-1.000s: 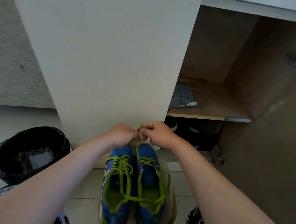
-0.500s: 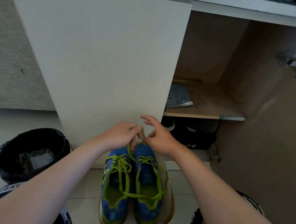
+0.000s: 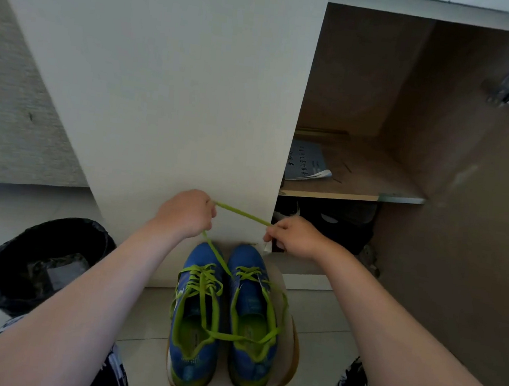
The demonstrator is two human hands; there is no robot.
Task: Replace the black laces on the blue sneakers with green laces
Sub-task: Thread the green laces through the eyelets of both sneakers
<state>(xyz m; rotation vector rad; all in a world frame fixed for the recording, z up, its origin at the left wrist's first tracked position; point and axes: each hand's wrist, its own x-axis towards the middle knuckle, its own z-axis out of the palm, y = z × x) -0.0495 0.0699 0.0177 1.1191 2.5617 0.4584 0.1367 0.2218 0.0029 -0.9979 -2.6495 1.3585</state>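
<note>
Two blue sneakers stand side by side on a low round stool (image 3: 286, 375), toes pointing away from me. Both the left sneaker (image 3: 191, 349) and the right sneaker (image 3: 250, 359) carry green laces. One green lace (image 3: 240, 212) runs taut between my hands above the toes. My left hand (image 3: 186, 214) grips it, and from that fist the lace drops down to the eyelets of the right sneaker. My right hand (image 3: 294, 236) pinches the lace's other end. No black lace is in view.
An open white cabinet door (image 3: 170, 89) stands right behind the stool. The cabinet's shelf (image 3: 356, 194) holds a booklet (image 3: 306, 165), with dark shoes (image 3: 331, 223) below it. A bin with a black bag (image 3: 45, 262) sits on the tiled floor at my left.
My hands were together above the toes; they have moved apart, the right one to the right, and the green lace is now stretched taut between them.
</note>
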